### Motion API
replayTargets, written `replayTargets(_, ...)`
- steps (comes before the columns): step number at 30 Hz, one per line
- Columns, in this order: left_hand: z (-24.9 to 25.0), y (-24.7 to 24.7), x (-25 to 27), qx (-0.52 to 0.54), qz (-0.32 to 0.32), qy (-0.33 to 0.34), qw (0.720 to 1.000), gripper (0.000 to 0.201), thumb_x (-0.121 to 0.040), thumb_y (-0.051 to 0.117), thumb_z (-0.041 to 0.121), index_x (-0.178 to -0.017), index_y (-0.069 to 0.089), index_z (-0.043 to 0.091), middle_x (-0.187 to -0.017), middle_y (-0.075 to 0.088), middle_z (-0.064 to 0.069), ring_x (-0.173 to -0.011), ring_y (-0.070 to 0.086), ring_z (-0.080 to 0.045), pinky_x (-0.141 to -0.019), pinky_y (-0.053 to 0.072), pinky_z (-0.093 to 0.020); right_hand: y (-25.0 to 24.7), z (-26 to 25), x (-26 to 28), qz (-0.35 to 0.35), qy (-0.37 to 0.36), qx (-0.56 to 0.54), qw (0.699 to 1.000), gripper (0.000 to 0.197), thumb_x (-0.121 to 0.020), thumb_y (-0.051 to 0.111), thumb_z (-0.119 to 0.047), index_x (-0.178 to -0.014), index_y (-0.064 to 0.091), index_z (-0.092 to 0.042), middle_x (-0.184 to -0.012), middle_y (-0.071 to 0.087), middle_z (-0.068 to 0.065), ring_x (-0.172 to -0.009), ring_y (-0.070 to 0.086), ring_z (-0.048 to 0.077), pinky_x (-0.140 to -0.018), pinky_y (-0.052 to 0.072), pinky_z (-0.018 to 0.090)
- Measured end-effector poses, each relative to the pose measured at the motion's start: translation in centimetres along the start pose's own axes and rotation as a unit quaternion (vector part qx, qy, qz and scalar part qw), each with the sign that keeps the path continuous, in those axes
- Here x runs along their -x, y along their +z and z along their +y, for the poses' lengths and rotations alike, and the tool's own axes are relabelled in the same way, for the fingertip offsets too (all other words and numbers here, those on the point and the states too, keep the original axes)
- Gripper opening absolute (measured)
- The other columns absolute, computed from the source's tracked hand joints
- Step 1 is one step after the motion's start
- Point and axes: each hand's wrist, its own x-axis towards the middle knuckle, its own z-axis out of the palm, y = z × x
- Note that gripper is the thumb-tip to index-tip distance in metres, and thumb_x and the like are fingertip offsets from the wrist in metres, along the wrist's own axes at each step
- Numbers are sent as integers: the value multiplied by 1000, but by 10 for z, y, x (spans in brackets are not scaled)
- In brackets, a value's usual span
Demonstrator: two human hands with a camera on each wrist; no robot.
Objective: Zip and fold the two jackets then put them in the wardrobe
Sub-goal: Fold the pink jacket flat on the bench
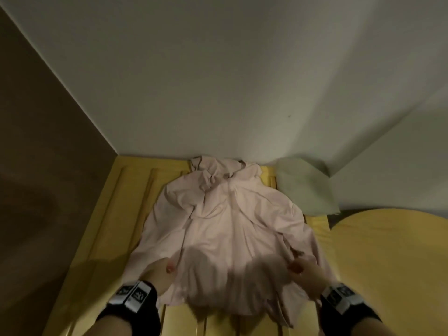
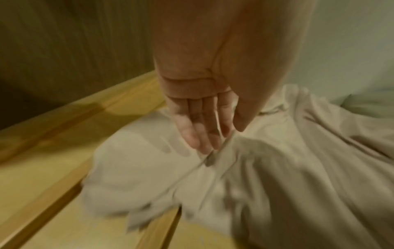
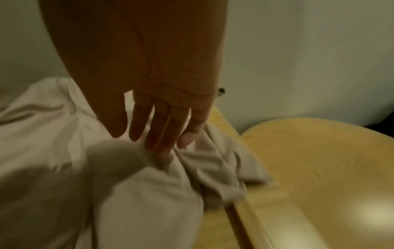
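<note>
A pink jacket (image 1: 225,229) lies spread on a yellow wooden surface (image 1: 104,214); the left hand (image 1: 160,270) and right hand (image 1: 303,271) rest open-fingered near its hem, gripping nothing, likely smoothing before folding.

The right hand (image 3: 162,118) reaches down, fingertips touching the pale jacket (image 3: 64,151) (blurred). It lies on a yellow wooden top (image 3: 319,168).
</note>
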Motion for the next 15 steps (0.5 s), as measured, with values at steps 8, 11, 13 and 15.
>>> replayTargets(8,-22,49,6,55,-7,-24,998,42,-89,57,28,-129,47,18,-126,58,-3,-112,55,-21,-93,42,-26,76,31,12,51,57,-139,987,80,-77,68,-46,-141,31,-14,-134,47,8,-115,52,21,-97,44,35)
replayTargets(11,-26,64,8,-3,6,2,1000,42,-88,59,27,-127,46,18,-128,54,0,-114,53,-16,-100,41,-28,92,35,14,32,89,-199,975,71,-72,72,-50,-126,43,-16,-126,46,6,-110,50,21,-90,45,32)
replayTargets(13,-27,75,8,-36,20,12,999,47,-87,60,27,-129,41,18,-132,48,1,-117,49,-16,-101,40,-28,99,36,16,13,92,-248,964,55,-70,75,-49,-108,47,-20,-112,48,1,-95,52,13,-77,44,24)
replayTargets(15,-29,86,9,-44,39,2,998,49,-88,59,26,-131,36,18,-133,46,-1,-116,49,-17,-99,41,-29,108,41,14,40,86,-239,966,30,-84,66,-36,-104,53,-18,-115,48,3,-92,51,11,-81,45,25)
